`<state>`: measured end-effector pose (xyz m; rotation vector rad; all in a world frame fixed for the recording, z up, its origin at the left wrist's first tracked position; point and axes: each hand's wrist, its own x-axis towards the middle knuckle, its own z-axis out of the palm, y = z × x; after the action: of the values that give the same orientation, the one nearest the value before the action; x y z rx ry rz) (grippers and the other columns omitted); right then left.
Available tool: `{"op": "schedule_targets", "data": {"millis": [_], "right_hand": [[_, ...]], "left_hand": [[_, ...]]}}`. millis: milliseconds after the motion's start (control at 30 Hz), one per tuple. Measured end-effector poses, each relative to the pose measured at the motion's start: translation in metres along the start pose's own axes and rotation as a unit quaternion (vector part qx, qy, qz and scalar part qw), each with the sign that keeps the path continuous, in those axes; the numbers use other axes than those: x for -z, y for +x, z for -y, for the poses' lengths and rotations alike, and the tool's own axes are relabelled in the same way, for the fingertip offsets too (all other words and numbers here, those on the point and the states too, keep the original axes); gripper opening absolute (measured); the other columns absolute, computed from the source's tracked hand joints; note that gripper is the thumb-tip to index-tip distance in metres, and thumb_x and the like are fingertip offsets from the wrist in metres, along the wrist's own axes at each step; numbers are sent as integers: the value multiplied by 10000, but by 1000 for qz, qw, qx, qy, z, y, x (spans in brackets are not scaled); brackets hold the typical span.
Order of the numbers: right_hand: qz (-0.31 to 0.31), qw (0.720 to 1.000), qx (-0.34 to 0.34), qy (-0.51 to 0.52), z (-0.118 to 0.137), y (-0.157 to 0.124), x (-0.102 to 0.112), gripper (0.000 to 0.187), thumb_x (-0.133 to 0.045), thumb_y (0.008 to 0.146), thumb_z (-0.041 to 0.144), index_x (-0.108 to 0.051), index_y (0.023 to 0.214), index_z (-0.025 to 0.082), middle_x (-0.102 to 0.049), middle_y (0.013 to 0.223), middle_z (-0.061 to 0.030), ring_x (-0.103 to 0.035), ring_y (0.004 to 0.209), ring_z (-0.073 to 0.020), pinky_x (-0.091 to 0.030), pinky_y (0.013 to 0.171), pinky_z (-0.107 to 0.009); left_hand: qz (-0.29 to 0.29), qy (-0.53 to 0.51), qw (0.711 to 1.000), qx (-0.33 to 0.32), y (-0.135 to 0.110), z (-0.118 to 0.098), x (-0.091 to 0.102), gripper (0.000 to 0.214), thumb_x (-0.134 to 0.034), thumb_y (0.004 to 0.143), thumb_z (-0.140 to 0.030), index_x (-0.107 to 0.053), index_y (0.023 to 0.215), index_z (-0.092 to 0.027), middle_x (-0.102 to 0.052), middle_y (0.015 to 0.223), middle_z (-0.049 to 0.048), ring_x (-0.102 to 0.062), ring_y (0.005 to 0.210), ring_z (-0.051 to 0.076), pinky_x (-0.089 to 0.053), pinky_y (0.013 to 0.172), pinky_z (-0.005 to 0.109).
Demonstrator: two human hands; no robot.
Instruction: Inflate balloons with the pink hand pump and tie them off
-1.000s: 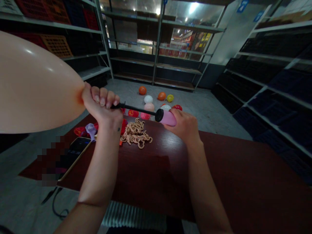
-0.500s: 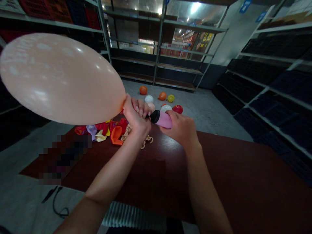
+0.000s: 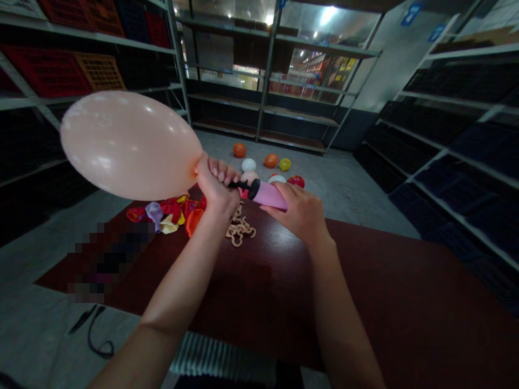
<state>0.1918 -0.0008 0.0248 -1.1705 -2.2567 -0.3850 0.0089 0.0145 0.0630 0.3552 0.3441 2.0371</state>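
A peach-pink balloon [image 3: 130, 146] with pale printing swells out to the left of my left hand [image 3: 219, 181]. That hand is closed around the balloon's neck and the black end of a hand pump; the neck itself is hidden in the fingers. My right hand [image 3: 298, 210] wraps round the pump's pink barrel [image 3: 270, 194]. A length of black rod [image 3: 239, 185] shows between the left hand and the barrel's black collar. Below the hands, tan curly strips [image 3: 240, 229] lie on the dark red-brown table [image 3: 267, 292].
Deflated balloons [image 3: 162, 213] in several colours lie at the table's far left. Behind the table, small inflated balloons [image 3: 271, 160] rest on the floor. Metal shelving [image 3: 265, 81] stands at the back, with crates [image 3: 46, 70] on the left racks. A black cable [image 3: 97, 335] hangs at lower left.
The balloon looks clearly smaller, its far end drawn in toward my hand. My left hand has shifted slightly left, and more black rod shows from the pump.
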Motion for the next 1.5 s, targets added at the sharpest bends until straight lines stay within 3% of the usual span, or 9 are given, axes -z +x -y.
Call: {"op": "schedule_targets", "data": {"millis": [133, 233, 433, 700, 900, 1000, 1167, 1333, 1500], "right_hand": [[3, 1000, -8, 25, -5, -1, 0, 534, -568, 950, 597, -627, 1271, 174, -742, 1172, -139, -697, 985, -300, -495, 812, -402], [9, 999, -7, 42, -10, -2, -1, 531, -568, 939, 614, -647, 1231, 177, -750, 1137, -136, -704, 957, -302, -503, 804, -418], [21, 999, -1, 37, -18, -3, 0, 543, -700, 832, 600, -667, 1201, 202, -760, 1055, -113, -710, 920, -291, -513, 754, -399], [-14, 999, -25, 18, -22, -6, 4, 400, -665, 839, 456, -658, 1137, 190, -742, 979, -102, -691, 857, -271, -500, 722, -387], [-23, 999, 6, -26, -22, -6, 9, 334, -619, 869, 377, -649, 1131, 173, -716, 1117, -135, -676, 929, -276, -510, 748, -382], [-43, 998, -1, -38, -20, -6, 7, 360, -627, 835, 348, -639, 1138, 155, -718, 1087, -141, -675, 910, -281, -511, 753, -391], [-56, 997, -17, -43, -13, -5, 3, 334, -632, 815, 400, -645, 1071, 186, -727, 957, -114, -664, 803, -269, -478, 674, -380], [-46, 998, -18, -47, -3, -3, 1, 327, -631, 833, 445, -656, 1023, 180, -733, 904, -112, -662, 748, -256, -436, 625, -354], [-31, 999, -21, -27, 4, -2, 1, 401, -643, 846, 443, -636, 1165, 201, -761, 961, -99, -684, 768, -251, -438, 640, -337]], "left_hand": [[-26, -16, 1000, 0, 2, -17, -3, 561, -426, 1058, -261, -227, 538, -195, -191, 427, -69, -183, 326, 69, -225, 374, 217], [-38, -14, 999, -10, 5, -30, -5, 561, -433, 1063, -264, -221, 548, -193, -180, 427, -75, -171, 328, 64, -216, 376, 212], [-28, -19, 999, -37, 11, -56, 0, 528, -364, 1071, -219, -230, 561, -193, -196, 418, -64, -186, 318, 63, -216, 377, 226], [6, -61, 997, -40, 0, -80, -10, 510, -306, 1101, -246, -167, 612, -200, -210, 391, -74, -205, 294, 49, -191, 371, 212], [-12, -41, 996, -78, -7, -69, -18, 522, -298, 1103, -283, -163, 607, -192, -179, 411, -72, -185, 294, 45, -161, 374, 211], [-15, -27, 996, -85, -7, -63, -17, 524, -304, 1102, -268, -174, 600, -191, -171, 424, -68, -175, 304, 52, -173, 375, 212], [-30, -1, 998, -54, -11, -47, -19, 566, -357, 1107, -355, -193, 591, -187, -180, 431, -68, -176, 322, 52, -198, 367, 201], [-17, -5, 1000, -13, -20, -17, -20, 595, -376, 1100, -363, -204, 558, -186, -177, 425, -66, -177, 321, 60, -205, 368, 219], [14, -5, 1000, -2, -32, 9, -18, 661, -446, 1066, -473, -221, 513, -190, -188, 411, -62, -181, 321, 70, -216, 367, 237]]}}
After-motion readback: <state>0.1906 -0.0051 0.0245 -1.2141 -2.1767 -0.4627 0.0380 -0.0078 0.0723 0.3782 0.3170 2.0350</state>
